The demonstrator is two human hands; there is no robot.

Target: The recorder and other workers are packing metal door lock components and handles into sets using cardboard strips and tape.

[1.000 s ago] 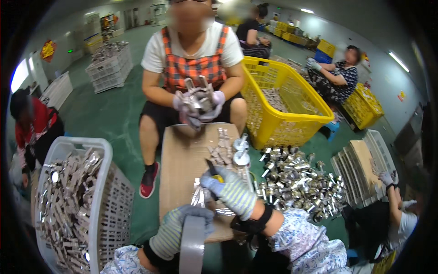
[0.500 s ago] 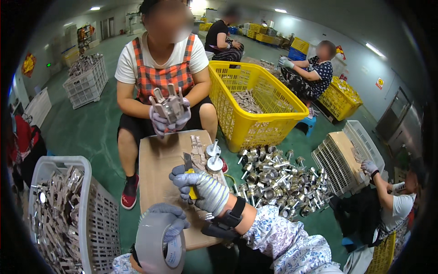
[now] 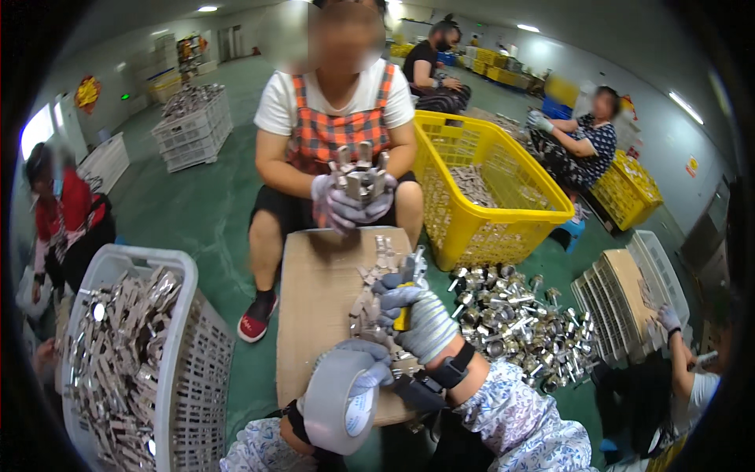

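My left hand (image 3: 370, 363), in a grey glove, is closed around a wide roll of clear tape (image 3: 326, 413), with its fingers through the core. My right hand (image 3: 431, 321), in a striped grey glove, grips a yellow-handled utility knife (image 3: 403, 318). It is over the right side of a cardboard sheet (image 3: 314, 307), beside a row of small flat metal pieces (image 3: 384, 247). The knife's blade is hard to make out there. Across the cardboard, a person in a checked apron holds a bundle of flat metal pieces (image 3: 363, 182) in gloved hands.
A pale basket (image 3: 189, 271) full of metal pieces stands at left. Metal cups with stems (image 3: 511, 322) lie heaped on the floor at right. Behind them is a yellow basket (image 3: 503, 224). Other people sit around the room; stacked crates (image 3: 609, 303) stand at right.
The view has swung left. Both my hands have moved right over the cardboard, the right one closer to the metal pieces. Tape and knife stay gripped.
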